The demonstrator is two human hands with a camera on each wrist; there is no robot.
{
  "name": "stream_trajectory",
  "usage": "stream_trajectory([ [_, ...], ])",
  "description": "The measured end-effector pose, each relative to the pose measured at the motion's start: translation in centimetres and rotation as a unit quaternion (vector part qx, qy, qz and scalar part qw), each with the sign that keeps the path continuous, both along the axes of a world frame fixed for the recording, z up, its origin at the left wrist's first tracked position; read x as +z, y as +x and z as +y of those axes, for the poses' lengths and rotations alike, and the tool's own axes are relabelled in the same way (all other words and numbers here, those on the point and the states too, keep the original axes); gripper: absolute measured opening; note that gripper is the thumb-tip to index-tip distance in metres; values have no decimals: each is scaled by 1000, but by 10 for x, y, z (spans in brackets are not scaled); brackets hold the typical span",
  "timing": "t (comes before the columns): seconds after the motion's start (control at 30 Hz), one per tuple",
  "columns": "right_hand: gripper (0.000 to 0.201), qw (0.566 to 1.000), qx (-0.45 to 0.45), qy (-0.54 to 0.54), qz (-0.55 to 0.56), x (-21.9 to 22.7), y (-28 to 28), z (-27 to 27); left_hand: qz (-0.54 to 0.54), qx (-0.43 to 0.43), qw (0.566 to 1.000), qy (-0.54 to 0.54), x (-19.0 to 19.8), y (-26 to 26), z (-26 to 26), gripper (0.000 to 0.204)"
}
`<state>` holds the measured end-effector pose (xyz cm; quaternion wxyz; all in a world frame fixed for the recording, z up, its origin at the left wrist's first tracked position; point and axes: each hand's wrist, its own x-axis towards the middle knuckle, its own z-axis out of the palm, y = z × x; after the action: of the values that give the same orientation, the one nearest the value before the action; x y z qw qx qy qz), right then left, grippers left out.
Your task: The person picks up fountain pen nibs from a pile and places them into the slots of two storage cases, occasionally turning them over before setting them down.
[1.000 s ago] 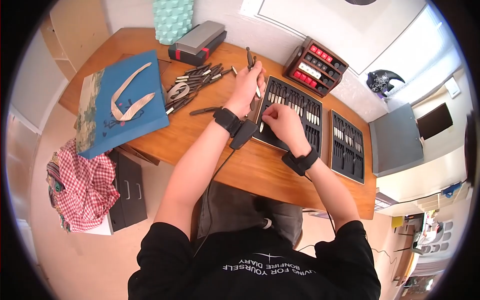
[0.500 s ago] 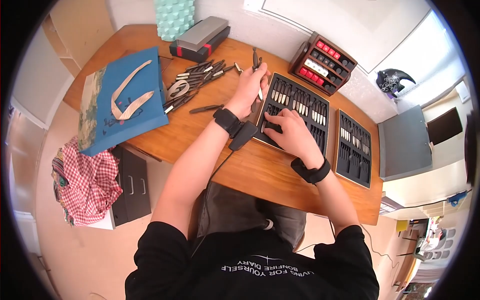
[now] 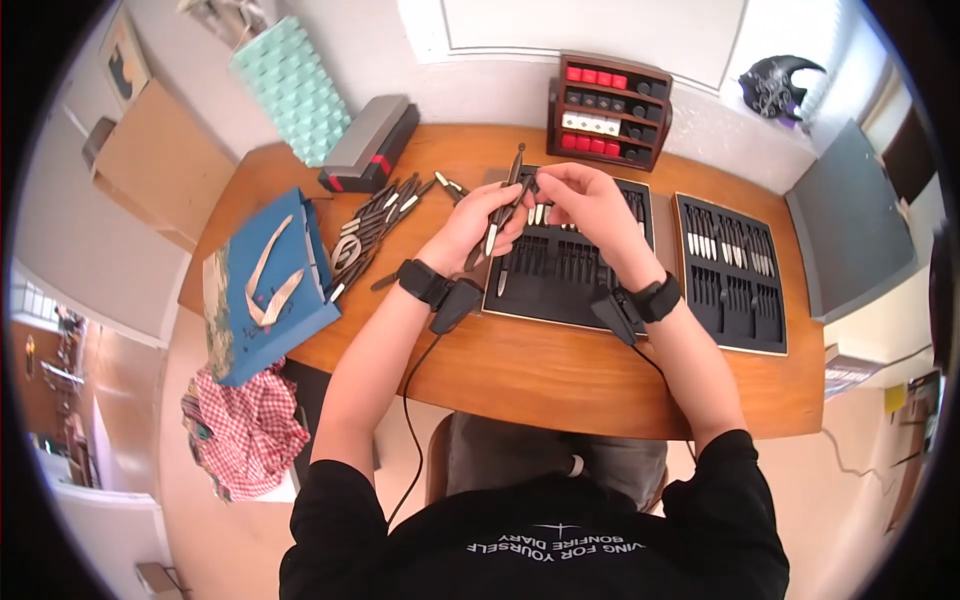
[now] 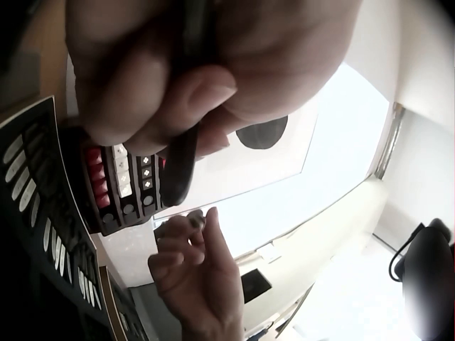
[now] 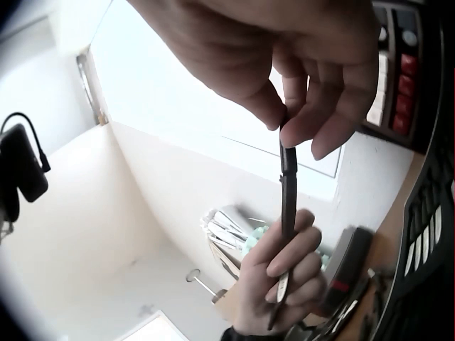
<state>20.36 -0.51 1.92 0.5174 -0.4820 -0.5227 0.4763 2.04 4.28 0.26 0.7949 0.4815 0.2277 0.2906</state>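
Note:
My left hand point(image 3: 485, 222) grips a few dark-handled knives with pale blades over the left edge of the near tray. Thumb and fingers of my right hand point(image 3: 592, 205) pinch the upper end of a dark-handled knife point(image 5: 288, 199), whose lower part runs into the left hand in the right wrist view. Beneath the hands, the black cutlery tray point(image 3: 545, 308) has a row of knives partly hidden by the right hand. A single knife point(image 3: 502, 284) lies at its lower left. Left-hand fingers block much of the left wrist view.
Loose cutlery point(image 3: 385, 222) is heaped left of the tray, beside a blue bag point(image 3: 245, 325). A second filled tray point(image 3: 740, 338) lies to the right. Behind stand a wooden rack point(image 3: 612, 110) with red, black and white pieces and a grey-topped box point(image 3: 370, 140).
My right hand has left the lower left of the tray, where a knife now lies, and risen to the knives in the left hand. The head view has swung.

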Motion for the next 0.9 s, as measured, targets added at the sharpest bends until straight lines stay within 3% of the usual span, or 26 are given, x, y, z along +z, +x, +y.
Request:
stream_trajectory([
  [0.1, 21, 999, 22, -21, 25, -5, 11, 6, 68, -43, 996, 47, 4, 7, 3, 27],
  [0.17, 20, 999, 0, -6, 54, -6, 14, 7, 159, -31, 976, 147, 13, 12, 5, 29],
  [0.3, 21, 995, -58, 15, 84, 9, 25, 6, 200, 13, 956, 213, 33, 10, 21, 31],
  [0.37, 24, 993, -87, 34, 72, 17, 32, 5, 161, 16, 966, 204, 30, 1, 37, 30],
  [0.5, 29, 994, -83, 24, -63, 24, 27, -2, 143, 37, 973, 178, 22, -25, 47, 29],
  [0.57, 32, 987, -8, -41, -157, 16, 16, -3, 111, 64, 986, 110, 17, -33, 46, 27],
  [0.73, 32, 973, 48, -161, -160, -9, -7, -1, 49, 34, 998, 24, -11, -29, 54, 24],
  [0.9, 29, 965, 60, -169, -190, -10, -9, 1, 18, -21, 999, -38, -37, -23, 62, 24],
])
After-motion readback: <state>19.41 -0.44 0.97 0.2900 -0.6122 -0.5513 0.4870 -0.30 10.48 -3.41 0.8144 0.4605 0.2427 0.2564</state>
